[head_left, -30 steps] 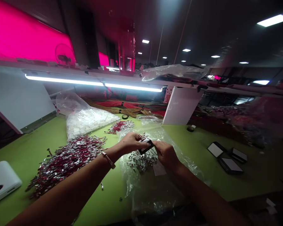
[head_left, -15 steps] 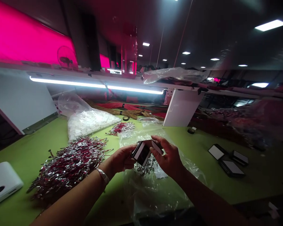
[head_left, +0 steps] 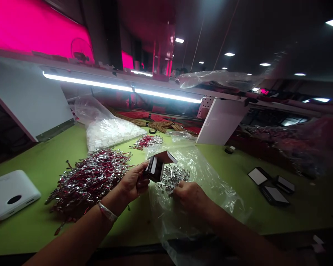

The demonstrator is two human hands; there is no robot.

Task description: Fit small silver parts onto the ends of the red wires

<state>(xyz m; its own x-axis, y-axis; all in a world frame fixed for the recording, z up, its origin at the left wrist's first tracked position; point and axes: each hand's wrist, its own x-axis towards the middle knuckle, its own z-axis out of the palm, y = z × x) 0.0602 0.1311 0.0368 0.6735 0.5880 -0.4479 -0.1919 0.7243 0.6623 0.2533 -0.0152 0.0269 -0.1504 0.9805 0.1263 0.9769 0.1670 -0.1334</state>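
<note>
Now: red-wired silver terminals [head_left: 88,179] are heaped on the green table [head_left: 36,159] | a black rectangular card [head_left: 154,168] is pinched in the closed left grip [head_left: 132,181], long axis tilted up rightward, left nearer | loose terminals [head_left: 172,178] in a plastic bag [head_left: 199,218] are touched by the right grip [head_left: 190,195], its closure hidden

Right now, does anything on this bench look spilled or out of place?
Yes, slightly: a single red-wired terminal lies by itself toward the front of the green bench, apart from the tangled pile of red-wired metal terminals beside the left hand. It looks dropped.
</note>
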